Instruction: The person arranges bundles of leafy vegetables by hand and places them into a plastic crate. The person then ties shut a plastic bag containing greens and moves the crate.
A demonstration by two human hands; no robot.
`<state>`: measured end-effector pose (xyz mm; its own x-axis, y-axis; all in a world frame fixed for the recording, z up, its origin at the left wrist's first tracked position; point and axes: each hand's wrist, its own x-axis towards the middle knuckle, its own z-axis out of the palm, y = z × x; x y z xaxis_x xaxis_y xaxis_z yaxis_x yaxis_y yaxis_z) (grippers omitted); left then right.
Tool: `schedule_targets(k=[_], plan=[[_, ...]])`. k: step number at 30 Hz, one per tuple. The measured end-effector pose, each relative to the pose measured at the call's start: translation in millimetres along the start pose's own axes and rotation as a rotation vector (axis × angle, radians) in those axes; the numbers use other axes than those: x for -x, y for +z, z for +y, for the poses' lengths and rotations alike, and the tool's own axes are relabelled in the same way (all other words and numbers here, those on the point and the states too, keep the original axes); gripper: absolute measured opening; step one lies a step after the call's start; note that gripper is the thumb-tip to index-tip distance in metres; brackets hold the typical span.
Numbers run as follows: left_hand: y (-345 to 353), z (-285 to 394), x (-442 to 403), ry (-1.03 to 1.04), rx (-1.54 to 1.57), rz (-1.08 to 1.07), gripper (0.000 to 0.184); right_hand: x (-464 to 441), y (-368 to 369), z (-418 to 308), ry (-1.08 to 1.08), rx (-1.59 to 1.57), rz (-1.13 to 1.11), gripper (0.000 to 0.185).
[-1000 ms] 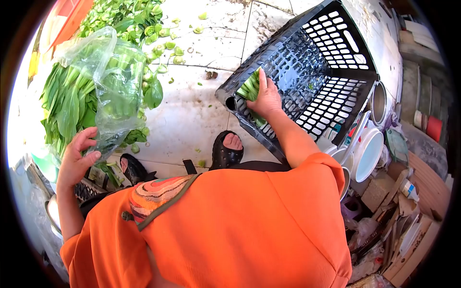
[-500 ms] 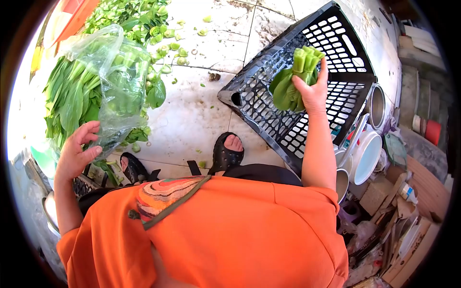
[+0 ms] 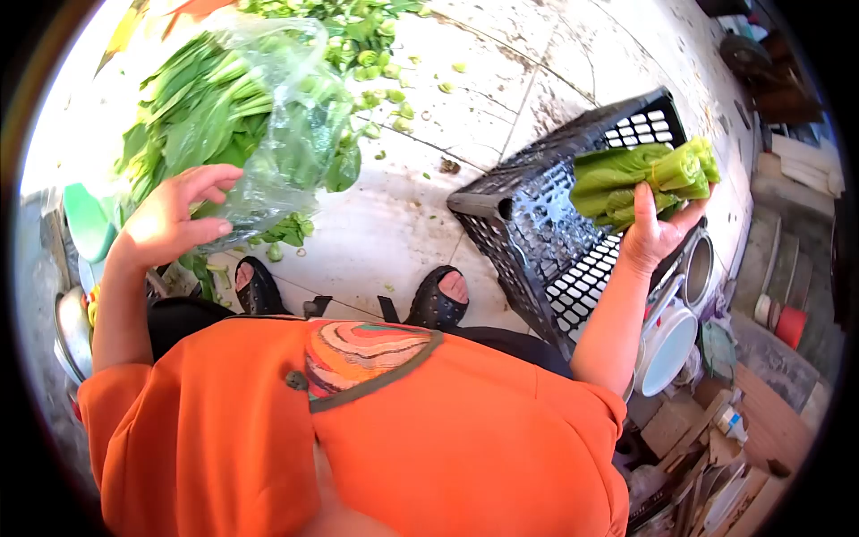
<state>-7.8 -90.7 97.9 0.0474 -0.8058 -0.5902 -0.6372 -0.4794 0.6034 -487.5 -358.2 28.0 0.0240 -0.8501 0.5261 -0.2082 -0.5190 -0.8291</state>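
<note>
My right hand grips a bundle of leafy greens, tied with a thin band, above the right part of the black plastic crate. The bundle's pale stems point right and its leaves point left. On the left, my left hand is open, fingers apart, close to the lower edge of a clear plastic bag. That bag lies partly over a large pile of long-stemmed greens.
Trimmed leaves and stem ends are scattered on the pale tiled floor. Beside the crate at right stand a white bucket and a metal pot. Wood scraps lie at lower right. A green basin is at far left.
My right hand has lifted the greens out of the crate and moved right, turning the stems to the right. The view has shifted, and my left hand remains open near the bag.
</note>
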Motion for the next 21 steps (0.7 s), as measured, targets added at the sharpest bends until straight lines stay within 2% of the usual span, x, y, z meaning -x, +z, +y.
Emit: schedule_targets(k=[2,4,7,8,9,12,14,15,17,18,19,21], plan=[[-11,6,5,0.049,0.01,0.053,0.066,11,14,0,0.17,-0.096,0.029,0.087],[-27,7,21,0.086,-0.102,0.216,0.06,15,13,0,0.293,-0.202,0.029,0.086],[-62,-25,43,0.143,-0.085,0.48,0.051,6,6,1,0.342,-0.033,-0.056,0.084],[-76,-42,51,0.229,-0.188,0.575,0.049,2,11,-6,0.375,-0.045,-0.094,0.084],[-84,-58,50,0.171,0.315,0.606,0.048,-4,16,-15,0.411,-0.052,-0.136,0.083],[-113,-112,48,0.202,0.235,0.763,0.046,-16,48,-44,0.363,-0.127,-0.333,0.086],[-124,-167,35,0.79,-0.11,0.915,0.046,-22,85,-76,0.347,-0.188,-0.544,0.092],[-127,-163,39,0.788,-0.106,0.938,0.046,-23,107,-91,0.358,-0.19,-0.638,0.099],[-136,-136,36,0.197,-0.376,0.873,0.046,-11,168,-137,0.401,-0.278,-0.81,0.103],[-139,-141,28,0.407,-0.395,0.99,0.043,-4,197,-158,0.431,-0.291,-0.888,0.104],[-142,-159,17,0.405,-0.386,1.011,0.043,4,223,-172,0.453,-0.295,-0.964,0.105],[-152,-194,-6,-0.045,-0.544,1.02,0.042,18,275,-193,0.429,-0.275,-1.107,0.107]])
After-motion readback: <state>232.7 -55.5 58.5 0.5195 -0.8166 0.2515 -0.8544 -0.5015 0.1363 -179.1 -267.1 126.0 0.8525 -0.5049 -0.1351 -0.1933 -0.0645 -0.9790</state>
